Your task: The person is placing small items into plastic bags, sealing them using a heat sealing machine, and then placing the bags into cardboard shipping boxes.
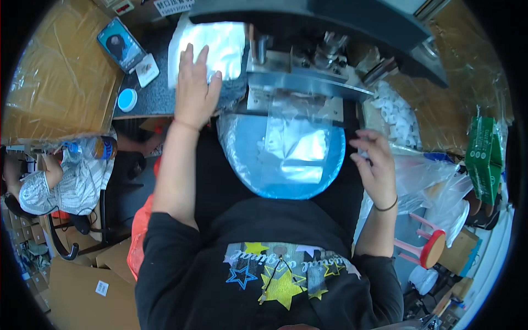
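Head view, looking down over the person's chest at a bench machine.

Left hand (pixel 195 91): laid flat, palm down, fingers together and extended, resting on a stack of clear plastic bags (pixel 212 47) that lies on the dark speckled worktop (pixel 148 96). Fingertips on the lower left part of the stack; nothing gripped.

Right hand (pixel 377 165): raised at the right of the blue basin (pixel 275 170), fingers loosely curled and narrow, thumb toward the fingers. Something small and pale may be pinched at the fingertips; cannot tell for certain. Hand is just beside the basin rim, not touching it.

Blue basin: round, sits below the machine, directly in front of the person's body. Lined or covered with clear film; a clear plastic bag (pixel 294 143) hangs from the machine's metal jaw bar (pixel 308 82) down into the basin.

Sealing machine (pixel 330 33): dark housing at top centre, metal fittings beneath.

Right of machine: pile of small white pieces (pixel 399 115), near the right hand. Further right, a green carton (pixel 484 154) and a red-topped stool (pixel 432 247).

Left of worktop: a phone (pixel 121 44), a small white-and-blue round lid (pixel 127 99), a film-wrapped cardboard box (pixel 60 77). Another person (pixel 60 179) sits at lower left, well apart
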Demonstrator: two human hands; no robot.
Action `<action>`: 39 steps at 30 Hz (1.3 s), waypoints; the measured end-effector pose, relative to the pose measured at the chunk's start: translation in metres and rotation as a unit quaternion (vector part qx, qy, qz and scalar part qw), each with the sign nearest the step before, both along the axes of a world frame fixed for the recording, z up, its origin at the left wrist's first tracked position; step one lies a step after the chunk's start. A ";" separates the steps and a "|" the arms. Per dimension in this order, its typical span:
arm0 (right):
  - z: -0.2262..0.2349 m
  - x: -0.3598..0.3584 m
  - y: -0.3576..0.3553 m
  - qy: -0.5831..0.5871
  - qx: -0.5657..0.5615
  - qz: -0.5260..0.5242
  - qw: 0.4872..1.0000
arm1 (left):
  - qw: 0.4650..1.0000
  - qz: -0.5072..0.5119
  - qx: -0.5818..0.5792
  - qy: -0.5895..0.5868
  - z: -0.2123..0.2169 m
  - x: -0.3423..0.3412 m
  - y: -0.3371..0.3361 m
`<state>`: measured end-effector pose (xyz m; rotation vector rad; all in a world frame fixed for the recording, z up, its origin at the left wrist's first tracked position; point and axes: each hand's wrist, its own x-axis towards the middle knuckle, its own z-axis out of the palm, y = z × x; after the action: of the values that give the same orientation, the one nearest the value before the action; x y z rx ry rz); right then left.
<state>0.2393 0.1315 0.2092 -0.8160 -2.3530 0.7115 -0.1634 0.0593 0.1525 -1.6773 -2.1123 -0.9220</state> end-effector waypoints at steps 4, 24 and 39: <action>-0.005 0.009 0.007 0.042 -0.049 -0.025 0.998 | 0.979 -0.061 -0.164 0.105 0.006 0.022 -0.036; 0.026 -0.061 0.004 0.117 -0.025 -0.002 0.993 | 0.652 -0.310 -0.170 -0.671 0.024 0.137 -0.062; 0.028 -0.041 0.012 0.015 -0.085 0.127 0.988 | 0.515 -0.300 -0.254 -0.762 0.007 0.168 -0.071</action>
<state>0.1983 0.1436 0.2371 -0.5741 -2.4181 1.0335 0.0042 -0.0122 0.1594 -2.1760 -2.7450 -3.2395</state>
